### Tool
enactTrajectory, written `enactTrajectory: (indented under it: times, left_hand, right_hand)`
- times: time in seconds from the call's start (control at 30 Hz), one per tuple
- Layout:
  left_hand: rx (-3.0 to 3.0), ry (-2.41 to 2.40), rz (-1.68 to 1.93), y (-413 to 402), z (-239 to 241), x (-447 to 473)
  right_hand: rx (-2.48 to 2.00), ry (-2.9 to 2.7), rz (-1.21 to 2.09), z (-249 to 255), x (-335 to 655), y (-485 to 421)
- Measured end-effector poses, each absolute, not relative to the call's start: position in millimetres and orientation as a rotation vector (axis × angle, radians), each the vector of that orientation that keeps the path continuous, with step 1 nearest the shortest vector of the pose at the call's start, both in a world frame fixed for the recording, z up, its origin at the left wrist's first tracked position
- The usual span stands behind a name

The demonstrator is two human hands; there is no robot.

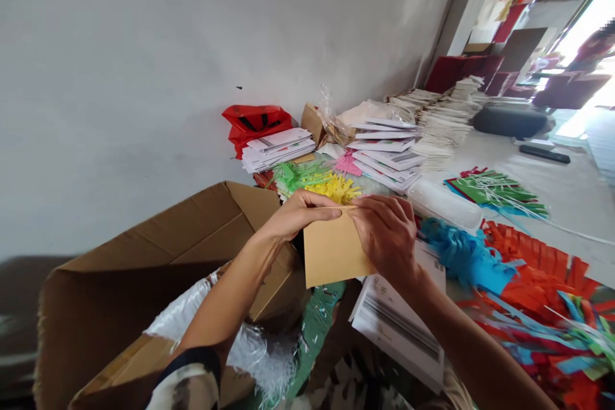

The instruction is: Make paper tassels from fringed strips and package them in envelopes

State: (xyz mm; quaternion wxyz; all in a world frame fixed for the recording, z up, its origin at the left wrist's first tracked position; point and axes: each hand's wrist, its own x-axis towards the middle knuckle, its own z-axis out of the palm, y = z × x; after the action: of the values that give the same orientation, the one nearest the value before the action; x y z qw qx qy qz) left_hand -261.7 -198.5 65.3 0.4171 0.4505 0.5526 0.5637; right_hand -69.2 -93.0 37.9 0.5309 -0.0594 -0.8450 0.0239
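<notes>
A tan piece of paper or card (336, 250), perhaps an envelope, hangs between my two hands. My left hand (307, 208) pinches its top edge, thumb in front. Beside it my right hand (389, 230) grips the same edge toward the right corner, its fingers curled over. Under my right forearm lies a white printed sheet or envelope (396, 314) with dark stripes. Just behind my hands are yellow fringed paper (334, 187) and green fringed paper (300, 174).
An open cardboard box (158, 230) stands at the left with plastic wrap. White envelope stacks (389, 147) sit at the back beside a red bag (257, 125). Blue fringe (471, 253) and red fringe (533, 262) lie at the right. A person (593, 48) is far right.
</notes>
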Motion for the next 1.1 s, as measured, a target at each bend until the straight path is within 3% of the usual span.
enactTrajectory:
  times: [0.13, 0.37, 0.43, 0.6, 0.8, 1.1]
  left_hand:
    - [0.994, 1.431, 1.442, -190, 67, -266]
    - [0.895, 1.338, 1.571, -162, 56, -305]
    - [1.063, 1.193, 1.435, -148, 51, -308]
    - [1.657, 0.974, 0.702, -96, 47, -261]
    - [2.032, 0.937, 0.669, -46, 6, -193]
    - [1.975, 0.956, 0.674, -38, -40, -200]
  right_hand:
    - [-0.196, -1.984, 0.297, 47, -62, -96]
    - [-0.670, -1.450, 0.877, 72, -1, -53]
    - [-0.811, -1.404, 1.004, 61, 15, -37]
    - [-1.035, -1.421, 1.311, 6, 29, -16]
    - [-1.216, -1.583, 1.279, -42, 29, -1]
    - [-1.256, -2.019, 1.105, -69, 37, 14]
